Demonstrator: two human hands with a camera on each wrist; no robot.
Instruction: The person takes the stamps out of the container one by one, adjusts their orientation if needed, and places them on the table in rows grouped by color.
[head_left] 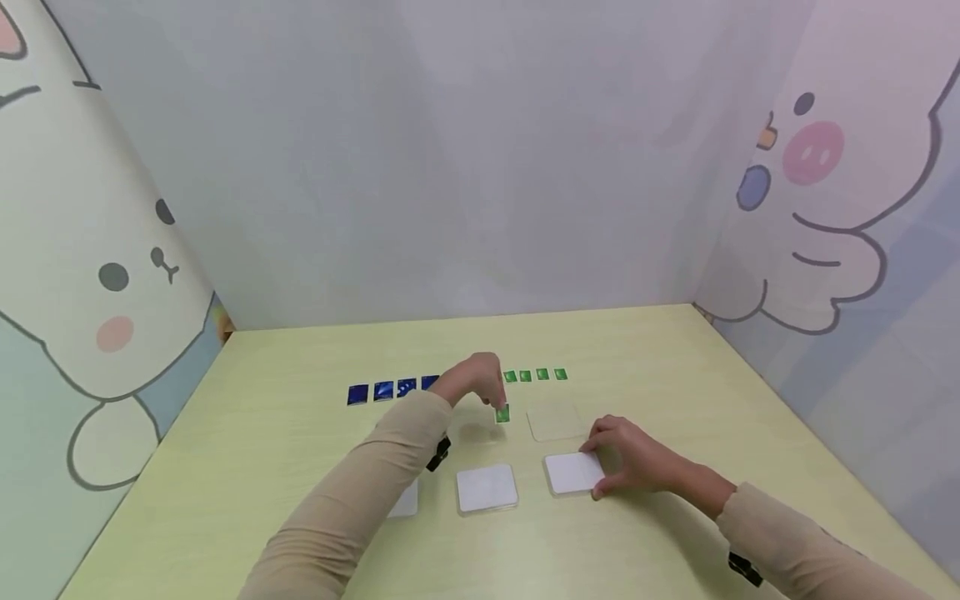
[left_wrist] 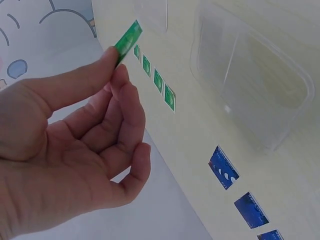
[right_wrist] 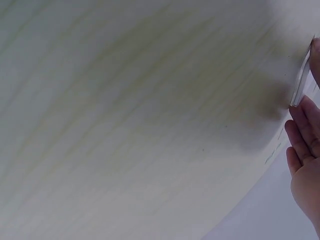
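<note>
My left hand [head_left: 476, 379] pinches a small green card [left_wrist: 129, 41] between thumb and forefinger, its other fingers curled. Held up above the table, that card appears edge-up in the left wrist view. Below it lies a transparent plastic box [left_wrist: 250, 85], mostly hidden by the left arm in the head view. My right hand [head_left: 637, 456] grips a flat, clear case with a white top [head_left: 572, 473], thumb on the near side and fingers on the far side. Only a thin clear edge [right_wrist: 300, 82] of this case shows in the right wrist view.
A row of green cards [head_left: 542, 374] lies at the back, with a row of blue cards [head_left: 383, 391] to its left. Another clear tray [head_left: 553, 422] sits behind the right case. Two more white-topped cases, one in the middle [head_left: 487, 488] and one at left [head_left: 406, 502], lie in front.
</note>
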